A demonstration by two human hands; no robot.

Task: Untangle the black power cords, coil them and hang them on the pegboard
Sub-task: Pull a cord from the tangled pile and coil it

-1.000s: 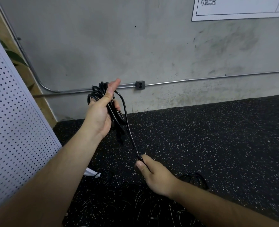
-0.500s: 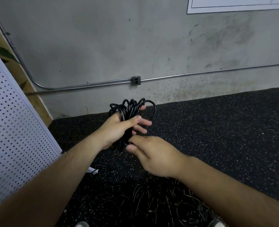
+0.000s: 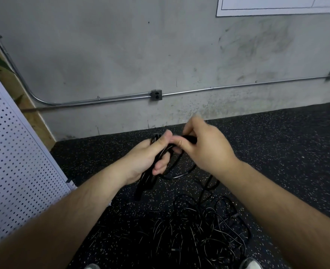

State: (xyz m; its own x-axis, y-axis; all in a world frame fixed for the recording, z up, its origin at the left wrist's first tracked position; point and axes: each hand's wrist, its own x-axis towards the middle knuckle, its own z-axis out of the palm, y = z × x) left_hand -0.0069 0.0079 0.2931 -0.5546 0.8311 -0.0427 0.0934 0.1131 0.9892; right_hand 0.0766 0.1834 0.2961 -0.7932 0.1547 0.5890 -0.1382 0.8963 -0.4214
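My left hand point(image 3: 148, 158) grips a coiled black power cord point(image 3: 146, 181) whose loops hang below the fist. My right hand point(image 3: 204, 150) pinches the cord's loose end, a black plug point(image 3: 189, 138), right beside the left thumb. A slack loop point(image 3: 179, 171) of the same cord droops between the two hands. On the floor below lies a tangled pile of black cords point(image 3: 199, 230). The white pegboard point(image 3: 14, 162) stands at the left, leaning away from me.
The black speckled rubber floor point(image 3: 276, 152) runs to a grey concrete wall point(image 3: 140, 45) with a metal conduit and outlet box point(image 3: 156, 95). A wooden panel point(image 3: 34, 117) stands behind the pegboard. My shoe tips point(image 3: 250, 264) show at the bottom edge.
My left hand lowered the coil and turned it so the loops hang down. My right hand rose from the floor side and brought the cord's end up over the coil.
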